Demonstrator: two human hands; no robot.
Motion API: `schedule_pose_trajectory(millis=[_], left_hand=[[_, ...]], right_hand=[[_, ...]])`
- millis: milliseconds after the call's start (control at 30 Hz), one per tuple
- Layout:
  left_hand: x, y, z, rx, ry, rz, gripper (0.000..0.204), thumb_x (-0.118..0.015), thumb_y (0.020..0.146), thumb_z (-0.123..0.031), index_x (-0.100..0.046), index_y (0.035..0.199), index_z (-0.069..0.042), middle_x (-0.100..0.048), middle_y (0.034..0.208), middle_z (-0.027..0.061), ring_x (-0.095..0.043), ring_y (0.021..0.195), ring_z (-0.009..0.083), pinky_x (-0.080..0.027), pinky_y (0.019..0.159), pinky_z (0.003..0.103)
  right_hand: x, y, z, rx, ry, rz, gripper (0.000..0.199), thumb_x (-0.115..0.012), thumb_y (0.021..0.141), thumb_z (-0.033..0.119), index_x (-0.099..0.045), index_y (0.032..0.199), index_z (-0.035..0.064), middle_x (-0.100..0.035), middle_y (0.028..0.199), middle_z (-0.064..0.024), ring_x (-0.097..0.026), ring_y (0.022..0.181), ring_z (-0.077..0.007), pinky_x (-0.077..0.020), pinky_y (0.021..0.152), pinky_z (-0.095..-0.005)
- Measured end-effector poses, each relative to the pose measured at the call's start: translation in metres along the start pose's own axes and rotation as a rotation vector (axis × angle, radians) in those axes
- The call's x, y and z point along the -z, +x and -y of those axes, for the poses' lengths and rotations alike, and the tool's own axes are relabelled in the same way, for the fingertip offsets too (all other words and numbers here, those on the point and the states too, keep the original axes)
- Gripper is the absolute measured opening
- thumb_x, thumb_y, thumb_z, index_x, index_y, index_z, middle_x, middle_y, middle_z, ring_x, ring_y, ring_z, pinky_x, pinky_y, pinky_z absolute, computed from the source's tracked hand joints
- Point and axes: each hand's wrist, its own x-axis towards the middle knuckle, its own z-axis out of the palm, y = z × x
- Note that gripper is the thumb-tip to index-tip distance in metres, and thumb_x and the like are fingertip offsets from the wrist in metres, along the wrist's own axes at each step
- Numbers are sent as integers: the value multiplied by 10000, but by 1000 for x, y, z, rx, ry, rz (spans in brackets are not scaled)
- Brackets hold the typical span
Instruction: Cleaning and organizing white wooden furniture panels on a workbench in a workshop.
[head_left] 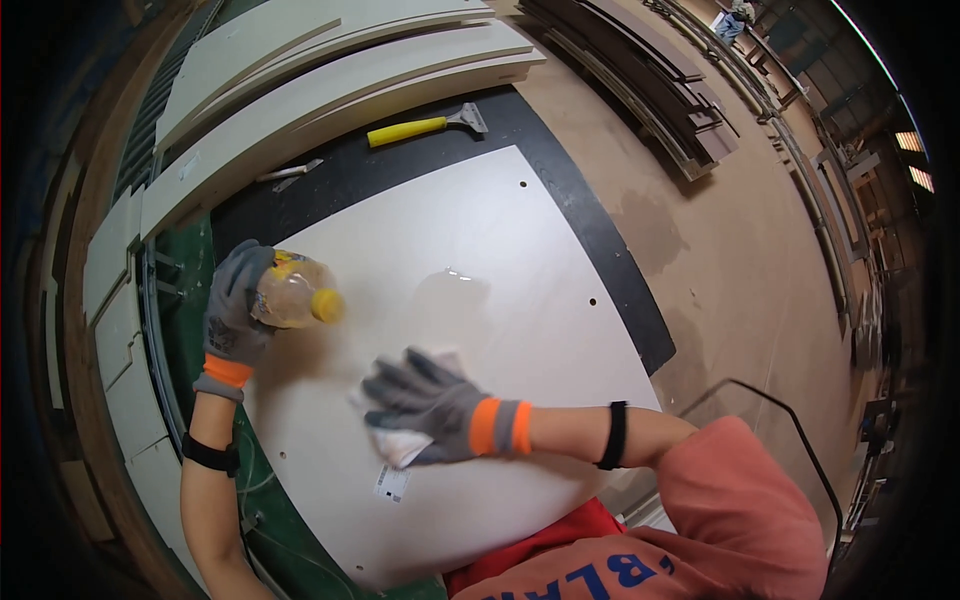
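A white panel (540, 370) with small dark holes near its edges lies in front of me. My left hand (238, 300), in a grey glove with an orange cuff, grips a clear plastic bottle (290, 292) with a yellow cap, tilted over the panel's left side. Pressed flat on the panel, my gloved right hand (425, 405) covers a white cloth (402, 446), which shows at its edges; the fingers are slightly blurred. A paper label (392, 484) sticks to the panel just below this hand. Beyond it, a wet patch (452, 290) glistens on the surface.
Under the panel is a black board (350, 180), bearing a yellow-handled scraper (425, 127) and a small knife-like tool (291, 174). White boards (330, 90) are stacked at the far left. Brown planks (640, 90) lie on the floor at the far right. A distant person (735, 22) stands beyond.
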Motion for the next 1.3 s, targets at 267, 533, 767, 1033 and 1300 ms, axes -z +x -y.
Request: schedule_pose_trajectory(millis=[267,533,767,1033,1300], left_hand=[[-52,64,44,618,-496,-135,686,-794,658,-26,-495,1274,-65,-583,1186,66,-572,1060,169,-531,855,292],[-121,92,103,798,-640,-419,727,-829,635,-28,-489,1276,-50,-581,1215,61,-560,1102,186,-438,1012,299],[-137,132,78,896,-637,-404,766,-884,622,-194,-484,1255,-30,-576,1200,78,-554,1103,198,-427,1011,308],[-109,86,90,934,-463,-256,829,-813,723,-212,-353,1390,-39,-462,1358,137,-474,1230,243,-384,1049,334],[11,-185,6,995,-218,-116,599,-550,875,7,-300,1419,26,-372,1453,128,-370,1325,265,-297,1092,350]], right_hand=[[77,34,-158,-732,-304,-199,641,-494,804,499,-451,1340,149,-401,1441,-92,-270,1384,-310,-84,1141,-519],[26,28,-81,-23,12,49,749,-641,749,540,-459,1342,121,-369,1442,-152,-243,1397,-314,-94,1149,-529],[71,81,-193,-513,-318,-109,715,-438,834,533,-349,1428,147,-263,1521,-112,-159,1433,-272,-25,1151,-514],[111,13,-251,-848,-427,-205,755,-498,875,447,-250,1459,36,-213,1517,-211,-131,1427,-364,-109,1149,-479],[129,1,-282,-935,-370,-396,703,-546,835,403,-349,1400,33,-305,1459,-217,-245,1375,-378,-162,1139,-461]])
